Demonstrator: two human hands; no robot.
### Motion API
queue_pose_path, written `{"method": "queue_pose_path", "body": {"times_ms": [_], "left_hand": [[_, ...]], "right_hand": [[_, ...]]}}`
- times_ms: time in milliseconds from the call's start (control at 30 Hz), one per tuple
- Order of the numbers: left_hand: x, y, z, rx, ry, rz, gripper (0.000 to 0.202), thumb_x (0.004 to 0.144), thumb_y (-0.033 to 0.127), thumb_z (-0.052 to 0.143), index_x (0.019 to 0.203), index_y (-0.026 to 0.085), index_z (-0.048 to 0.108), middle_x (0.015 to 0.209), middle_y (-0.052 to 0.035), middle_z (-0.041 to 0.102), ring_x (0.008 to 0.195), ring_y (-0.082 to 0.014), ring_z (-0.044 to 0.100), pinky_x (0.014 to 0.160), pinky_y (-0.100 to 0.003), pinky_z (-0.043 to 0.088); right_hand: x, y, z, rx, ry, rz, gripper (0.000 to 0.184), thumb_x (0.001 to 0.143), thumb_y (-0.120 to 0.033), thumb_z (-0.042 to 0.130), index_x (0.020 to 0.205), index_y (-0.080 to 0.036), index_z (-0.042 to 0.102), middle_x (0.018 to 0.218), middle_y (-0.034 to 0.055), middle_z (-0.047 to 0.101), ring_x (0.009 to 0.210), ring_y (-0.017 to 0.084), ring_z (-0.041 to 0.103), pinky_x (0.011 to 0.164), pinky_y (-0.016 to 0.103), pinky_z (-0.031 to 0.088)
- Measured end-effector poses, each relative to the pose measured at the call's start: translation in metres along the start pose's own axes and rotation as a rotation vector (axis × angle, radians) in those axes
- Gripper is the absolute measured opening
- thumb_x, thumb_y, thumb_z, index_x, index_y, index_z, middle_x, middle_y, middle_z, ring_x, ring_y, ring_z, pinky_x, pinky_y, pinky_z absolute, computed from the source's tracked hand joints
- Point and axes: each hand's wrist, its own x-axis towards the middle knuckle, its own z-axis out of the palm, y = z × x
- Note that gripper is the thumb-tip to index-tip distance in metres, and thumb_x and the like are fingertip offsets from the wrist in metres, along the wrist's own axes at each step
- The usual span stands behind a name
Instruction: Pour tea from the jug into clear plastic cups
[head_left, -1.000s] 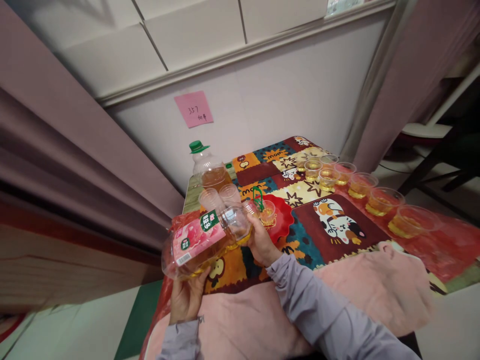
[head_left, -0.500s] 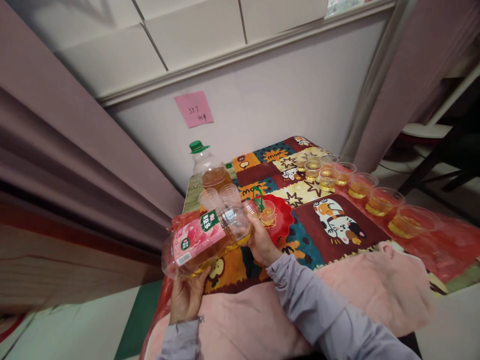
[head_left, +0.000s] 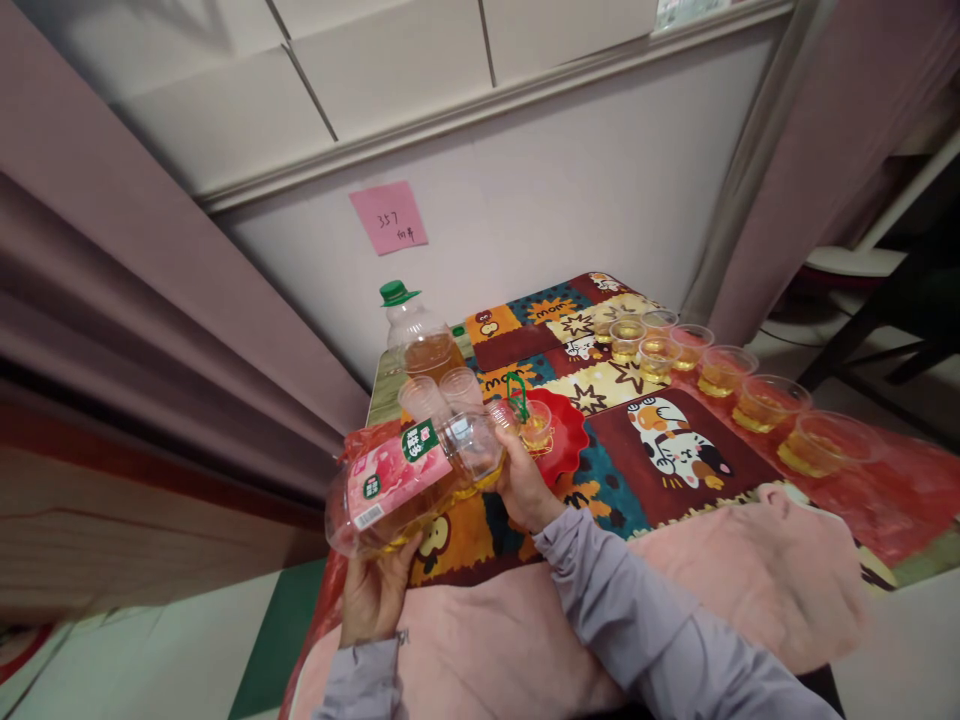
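Observation:
A large clear juice bottle (head_left: 409,475) with a pink label lies tilted in my two hands, its neck toward the right. My left hand (head_left: 375,595) supports its base from below. Around the shoulder near the neck, my right hand (head_left: 523,482) is closed. Beyond the neck a plastic cup (head_left: 536,425) with yellow liquid stands on a red scalloped plate (head_left: 571,440). A green ring-shaped strip (head_left: 516,395) shows by the bottle's mouth. Whether liquid is flowing from the mouth I cannot make out.
Behind the held bottle are stacked clear cups (head_left: 459,388) and a second bottle (head_left: 427,345) with a green cap. Several cups of yellow liquid (head_left: 769,405) line the table's right side. A patterned cloth (head_left: 525,350) covers the table. Pink fabric (head_left: 495,640) lies along the near edge.

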Motion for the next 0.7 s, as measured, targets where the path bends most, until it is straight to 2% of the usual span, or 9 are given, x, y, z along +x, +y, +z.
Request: {"method": "queue_pose_path", "body": {"times_ms": [100, 167, 267, 400, 467, 533, 633, 700], "left_hand": [[0.0, -0.004, 0.006, 0.043, 0.02, 0.016, 0.056, 0.12, 0.026, 0.034, 0.166, 0.039, 0.062, 0.159, -0.0092, 0.071, 0.148, -0.0353, 0.067, 0.121, -0.062, 0.052], [-0.001, -0.006, 0.007, 0.055, 0.058, 0.014, 0.055, 0.119, 0.026, 0.037, 0.165, 0.04, 0.063, 0.157, -0.0087, 0.072, 0.146, -0.0342, 0.068, 0.122, -0.06, 0.054], [-0.001, -0.006, 0.001, 0.058, 0.156, 0.011, 0.056, 0.118, 0.028, 0.04, 0.169, 0.042, 0.058, 0.157, -0.0071, 0.072, 0.146, -0.0306, 0.07, 0.125, -0.056, 0.053], [0.002, -0.011, -0.002, 0.132, 0.317, 0.073, 0.053, 0.117, 0.032, 0.046, 0.166, 0.041, 0.062, 0.155, -0.0041, 0.075, 0.147, -0.0258, 0.07, 0.125, -0.046, 0.054], [0.005, -0.02, 0.012, 0.228, 0.415, 0.136, 0.048, 0.116, 0.036, 0.05, 0.161, 0.04, 0.069, 0.152, -0.0022, 0.077, 0.149, -0.0241, 0.069, 0.125, -0.041, 0.054], [0.01, -0.031, 0.034, 0.355, 0.483, 0.219, 0.044, 0.116, 0.042, 0.054, 0.154, 0.036, 0.074, 0.153, -0.0031, 0.077, 0.151, -0.0258, 0.067, 0.125, -0.041, 0.055], [0.015, -0.045, 0.068, 0.513, 0.459, 0.326, 0.045, 0.114, 0.044, 0.061, 0.154, 0.03, 0.075, 0.161, -0.0051, 0.072, 0.156, -0.0291, 0.061, 0.125, -0.04, 0.055], [0.017, -0.048, 0.081, 0.549, 0.465, 0.272, 0.049, 0.113, 0.046, 0.064, 0.155, 0.025, 0.073, 0.163, -0.0093, 0.071, 0.158, -0.033, 0.06, 0.126, -0.045, 0.055]], "right_hand": [[0.001, 0.002, 0.0, -0.007, 0.023, -0.03, 0.051, 0.089, -0.063, 0.08, 0.123, -0.025, 0.08, 0.118, 0.0076, 0.088, 0.105, 0.03, 0.086, 0.077, 0.041, 0.073], [0.001, 0.003, 0.001, -0.012, 0.043, -0.071, 0.052, 0.09, -0.061, 0.081, 0.129, -0.027, 0.078, 0.123, 0.0058, 0.087, 0.106, 0.028, 0.085, 0.078, 0.04, 0.072], [0.0, 0.006, 0.001, -0.026, 0.049, -0.166, 0.049, 0.092, -0.054, 0.081, 0.135, -0.032, 0.075, 0.134, 0.0025, 0.084, 0.116, 0.026, 0.082, 0.088, 0.039, 0.071], [-0.002, 0.006, 0.003, -0.101, 0.072, -0.278, 0.038, 0.092, -0.046, 0.082, 0.126, -0.03, 0.078, 0.139, 0.0023, 0.081, 0.132, 0.026, 0.074, 0.104, 0.038, 0.065], [-0.005, 0.003, 0.007, -0.157, 0.09, -0.31, 0.037, 0.092, -0.046, 0.081, 0.124, -0.029, 0.079, 0.137, 0.0027, 0.081, 0.134, 0.027, 0.072, 0.111, 0.04, 0.061], [-0.01, -0.003, 0.011, -0.216, 0.09, -0.341, 0.037, 0.093, -0.046, 0.08, 0.126, -0.029, 0.079, 0.136, 0.0031, 0.081, 0.135, 0.028, 0.07, 0.117, 0.042, 0.058], [-0.018, -0.014, 0.018, -0.304, 0.067, -0.385, 0.037, 0.092, -0.044, 0.081, 0.126, -0.029, 0.079, 0.136, 0.004, 0.081, 0.138, 0.029, 0.068, 0.122, 0.045, 0.054], [-0.024, -0.018, 0.021, -0.371, 0.078, -0.391, 0.035, 0.089, -0.043, 0.084, 0.12, -0.028, 0.079, 0.132, 0.0048, 0.082, 0.136, 0.03, 0.069, 0.123, 0.047, 0.054]]}}
